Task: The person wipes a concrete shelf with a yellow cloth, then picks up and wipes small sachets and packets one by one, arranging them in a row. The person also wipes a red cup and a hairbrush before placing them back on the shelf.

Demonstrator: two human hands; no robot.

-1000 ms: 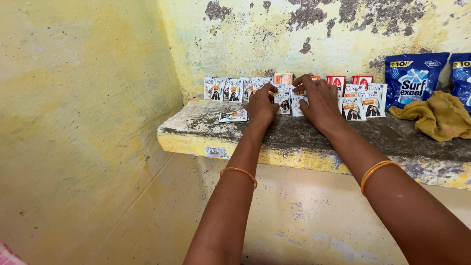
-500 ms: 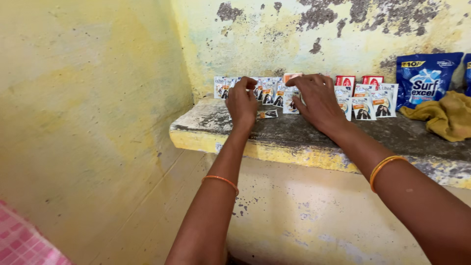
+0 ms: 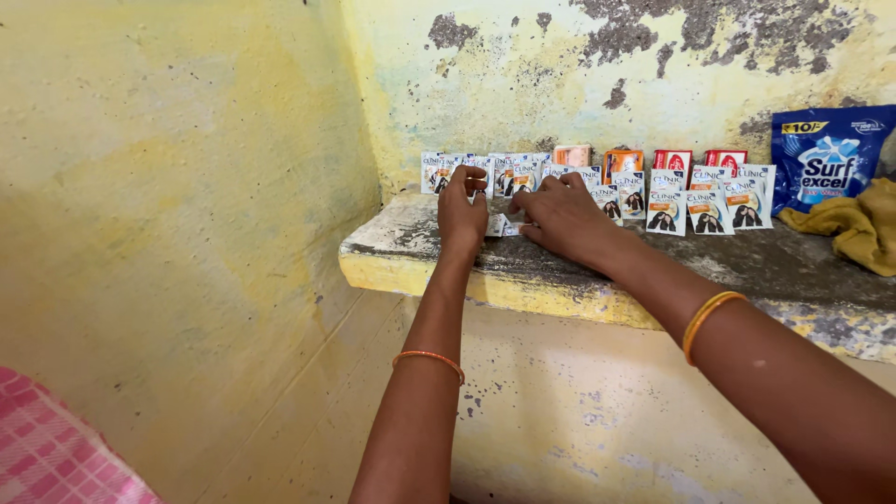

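Our left hand has slid further along the rough stone shelf; both hands stay curled, pinching glossy flat sachets at twelve o'clock. Our right hand grips beside it.

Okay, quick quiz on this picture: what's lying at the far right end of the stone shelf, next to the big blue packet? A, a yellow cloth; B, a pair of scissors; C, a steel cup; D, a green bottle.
A: a crumpled yellow cloth lies on the stone shelf just below and beside the big blue packet, well away from both hands, which are at the small sachets along the wall.
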